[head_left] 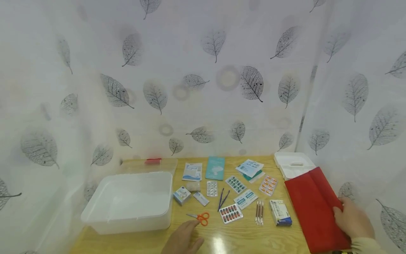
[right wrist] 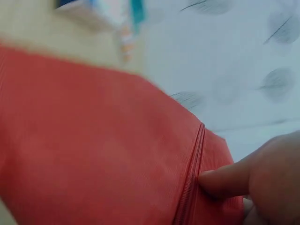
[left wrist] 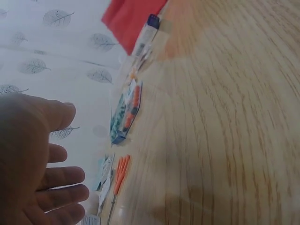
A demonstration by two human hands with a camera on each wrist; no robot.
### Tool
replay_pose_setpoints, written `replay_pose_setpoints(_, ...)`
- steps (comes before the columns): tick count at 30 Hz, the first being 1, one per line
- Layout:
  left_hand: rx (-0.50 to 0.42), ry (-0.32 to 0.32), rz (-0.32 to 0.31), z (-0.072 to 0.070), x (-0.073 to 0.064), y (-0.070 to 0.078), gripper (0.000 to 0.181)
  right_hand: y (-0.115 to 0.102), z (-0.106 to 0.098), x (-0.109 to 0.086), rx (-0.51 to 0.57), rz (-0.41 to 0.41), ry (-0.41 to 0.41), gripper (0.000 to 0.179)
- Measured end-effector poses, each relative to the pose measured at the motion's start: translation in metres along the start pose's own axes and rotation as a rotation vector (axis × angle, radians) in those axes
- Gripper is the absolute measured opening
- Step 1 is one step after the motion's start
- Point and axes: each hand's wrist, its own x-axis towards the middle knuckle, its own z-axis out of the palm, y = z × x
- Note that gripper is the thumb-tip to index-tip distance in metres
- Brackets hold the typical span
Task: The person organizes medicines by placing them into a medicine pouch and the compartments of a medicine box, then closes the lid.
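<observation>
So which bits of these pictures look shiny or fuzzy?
Head view: a bright glare spot shines on the wooden table, just right of the left hand. Left wrist view: soft, dim shadows on the wood, grain showing. Right wrist view: the white-and-blue box is very blurry; the red pouch's zip looks sharper.

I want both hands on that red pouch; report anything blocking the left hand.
Nothing visible stands between the left hand and the red zippered pouch on the direct line; the red-and-dark capsule blister pack, cotton swabs and medicine box lie beyond it.
</observation>
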Motion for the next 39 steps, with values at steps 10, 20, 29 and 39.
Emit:
replay_pose_setpoints(10, -0.017, 0.038, -0.013, -0.004, 0.006, 0.001, 0.050, -0.075, -0.034, -0.033, 0.003, -0.241, 0.481, 0.028)
replay_pose_setpoints(20, -0.114, 0.300, 0.030, -0.018, 0.035, 0.013, 0.046, -0.160, -0.008, -0.042, 0.106, -0.688, 0.678, 0.027)
replay_pose_setpoints(29, -0.256, 0.505, 0.026, -0.041, 0.080, 0.032, 0.074, -0.215, 0.035, -0.045, 0.181, -0.965, 0.499, 0.026)
replay_pose_setpoints(39, -0.658, 0.395, -0.008, -0.046, 0.086, 0.027, 0.013, -0.231, 0.067, -0.042, 0.304, -1.060, 0.372, 0.027)
